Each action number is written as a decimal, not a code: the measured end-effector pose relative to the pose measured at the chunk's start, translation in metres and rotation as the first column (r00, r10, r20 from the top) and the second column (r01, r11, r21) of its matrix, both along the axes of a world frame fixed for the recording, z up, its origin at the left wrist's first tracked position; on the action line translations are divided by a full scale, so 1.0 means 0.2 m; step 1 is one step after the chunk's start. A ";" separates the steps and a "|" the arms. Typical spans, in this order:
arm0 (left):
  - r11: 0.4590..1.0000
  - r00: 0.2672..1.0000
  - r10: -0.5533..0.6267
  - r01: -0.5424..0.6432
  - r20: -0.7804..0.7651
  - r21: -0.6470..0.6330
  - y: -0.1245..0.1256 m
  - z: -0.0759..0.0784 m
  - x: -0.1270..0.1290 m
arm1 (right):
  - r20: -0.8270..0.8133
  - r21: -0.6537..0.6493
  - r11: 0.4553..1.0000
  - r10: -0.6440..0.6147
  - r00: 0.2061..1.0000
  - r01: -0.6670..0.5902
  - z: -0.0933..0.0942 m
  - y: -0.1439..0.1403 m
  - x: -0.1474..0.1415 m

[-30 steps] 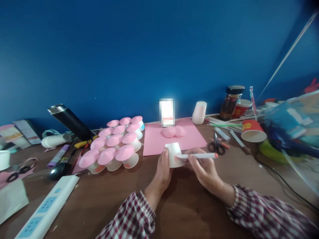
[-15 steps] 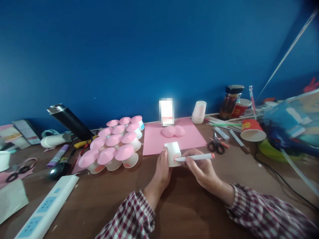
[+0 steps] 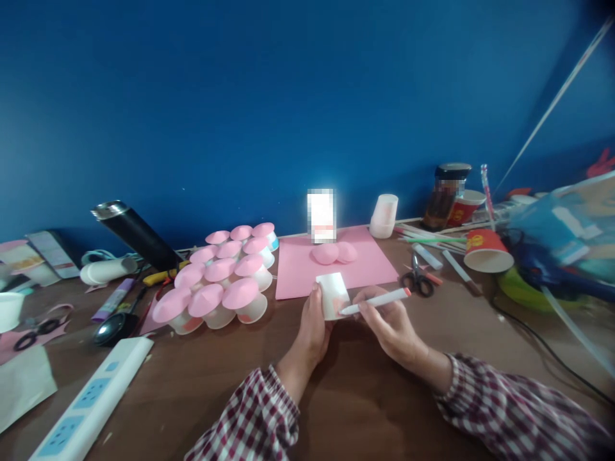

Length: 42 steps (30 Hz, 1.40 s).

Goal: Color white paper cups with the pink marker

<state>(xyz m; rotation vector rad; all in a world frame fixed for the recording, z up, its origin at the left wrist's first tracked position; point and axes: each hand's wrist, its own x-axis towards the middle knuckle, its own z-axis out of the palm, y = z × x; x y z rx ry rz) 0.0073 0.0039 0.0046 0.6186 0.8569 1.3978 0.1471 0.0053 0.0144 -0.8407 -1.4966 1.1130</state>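
My left hand (image 3: pixel 313 326) grips a small white paper cup (image 3: pixel 332 294), held upside down just above the brown table (image 3: pixel 365 410). My right hand (image 3: pixel 390 323) holds a white marker with an orange end (image 3: pixel 379 301); its tip touches the cup's side, where an orange patch shows. Behind the cup lies a pink paper sheet (image 3: pixel 298 272) with two pink paper cones (image 3: pixel 334 253) on it. Left of my hands stands a cluster of several cups topped with pink cones (image 3: pixel 221 278).
Scissors (image 3: pixel 417 280), loose markers and a red paper cup (image 3: pixel 486 251) lie to the right, with a dark jar (image 3: pixel 444 195) and a white cup (image 3: pixel 385 216) by the blue wall. A power strip (image 3: pixel 89 397), a black flask (image 3: pixel 134 235) and other scissors (image 3: pixel 33 330) are left.
The marker's orange end has tilted upward and its tip has shifted a little along the cup. Both hands stay in nearly the same place.
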 end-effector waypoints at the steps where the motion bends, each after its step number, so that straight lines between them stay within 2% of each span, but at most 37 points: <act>1: 1.000 1.000 0.006 -0.006 0.001 -0.014 0.00 0.00 0.00 | 0.007 0.002 1.000 0.008 1.000 -0.008 0.01 0.00 0.00; 7: 1.000 0.999 -0.013 0.014 0.037 -0.024 -0.01 0.03 0.00 | -0.055 -0.037 0.999 -0.018 0.998 0.016 -0.01 0.00 0.00; 13: 0.997 0.999 0.009 -0.006 0.045 -0.082 0.00 0.04 0.00 | -0.037 -0.036 0.999 0.024 0.999 -0.025 -0.01 0.01 0.00; 18: 0.997 0.999 -0.007 0.009 0.034 -0.075 0.00 0.04 0.00 | -0.089 -0.128 0.992 -0.028 0.996 0.016 0.00 0.02 0.00; 22: 0.995 0.999 0.008 -0.004 0.041 -0.097 0.00 0.03 0.00 | -0.082 -0.111 0.994 0.015 0.997 -0.024 -0.01 0.02 0.00; 28: 0.996 0.995 -0.010 0.019 0.095 -0.087 0.01 0.02 -0.01 | -0.164 -0.165 0.986 -0.033 0.986 0.005 -0.01 0.02 -0.01; 32: 0.996 0.994 -0.014 0.023 0.110 -0.085 0.01 0.02 -0.01 | -0.135 -0.147 0.987 0.040 0.990 -0.060 0.01 0.02 -0.01; 37: 0.994 0.991 -0.011 0.025 0.131 -0.107 0.01 0.01 -0.01 | -0.123 -0.158 0.987 -0.029 0.992 0.009 0.01 0.03 0.00; 42: 0.995 0.989 0.013 0.002 0.148 -0.104 0.01 0.01 -0.01 | -0.131 -0.139 0.990 0.012 0.991 -0.030 0.01 0.04 0.00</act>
